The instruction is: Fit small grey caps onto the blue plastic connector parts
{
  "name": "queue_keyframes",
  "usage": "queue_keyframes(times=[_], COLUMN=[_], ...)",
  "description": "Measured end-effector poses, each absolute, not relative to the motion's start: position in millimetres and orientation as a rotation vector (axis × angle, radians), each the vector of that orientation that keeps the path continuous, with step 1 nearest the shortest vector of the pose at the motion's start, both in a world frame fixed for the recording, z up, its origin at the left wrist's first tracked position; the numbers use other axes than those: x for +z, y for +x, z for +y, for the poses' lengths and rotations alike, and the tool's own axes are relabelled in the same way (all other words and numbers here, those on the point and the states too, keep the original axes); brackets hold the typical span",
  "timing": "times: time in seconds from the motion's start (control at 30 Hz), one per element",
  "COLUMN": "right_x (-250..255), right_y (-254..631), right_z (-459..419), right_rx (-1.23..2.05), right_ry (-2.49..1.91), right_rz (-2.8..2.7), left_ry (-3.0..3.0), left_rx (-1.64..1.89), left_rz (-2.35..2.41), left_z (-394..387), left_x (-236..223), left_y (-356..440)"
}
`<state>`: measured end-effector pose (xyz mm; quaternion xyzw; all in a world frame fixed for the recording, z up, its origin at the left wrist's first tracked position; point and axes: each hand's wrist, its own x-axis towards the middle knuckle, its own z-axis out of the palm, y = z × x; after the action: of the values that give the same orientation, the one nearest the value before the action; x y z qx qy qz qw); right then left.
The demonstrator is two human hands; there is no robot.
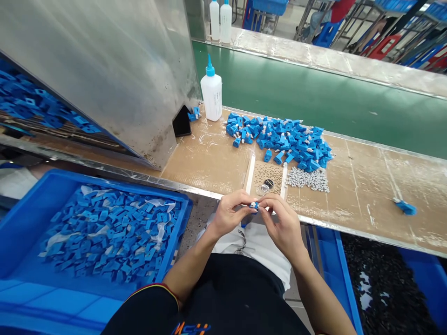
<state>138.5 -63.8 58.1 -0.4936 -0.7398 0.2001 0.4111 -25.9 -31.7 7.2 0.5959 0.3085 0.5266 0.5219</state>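
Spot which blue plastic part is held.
The small blue plastic part, pinched between the left hand and right hand; the others lie loose on the cardboard-covered bench or in the blue crate.

A steel hood [104, 79] and heap of blue parts [279, 139] obstruct reach across the bench [206, 158].

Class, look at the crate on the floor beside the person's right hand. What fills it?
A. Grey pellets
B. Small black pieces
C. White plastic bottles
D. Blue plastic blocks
B. The blue crate beside the right hand is heaped with small black pieces, with only a few pale scraps among them.
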Motion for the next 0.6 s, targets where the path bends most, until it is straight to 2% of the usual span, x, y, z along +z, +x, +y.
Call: queue_keyframes(times=[0.2,0.43,0.6], right_x=[39.6,34.4,39.2], right_y=[138.0,123.0,113.4], right_z=[-70.9,-78.3,-68.0], right_rx=[0.547,0.234,0.168], right_ry=[-1.223,-1.346,-1.44], right_rz=[-1.734,-1.652,-1.637], left_ry=[1.263,1.179,1.239], left_rx=[1.329,1.153,1.11], left_rz=[0.691,0.91,1.002], left_z=[-39.4,-54.9,-48.0], left_x=[3.2,19.1,32.9], left_y=[-19.7,-4.4,2.8])
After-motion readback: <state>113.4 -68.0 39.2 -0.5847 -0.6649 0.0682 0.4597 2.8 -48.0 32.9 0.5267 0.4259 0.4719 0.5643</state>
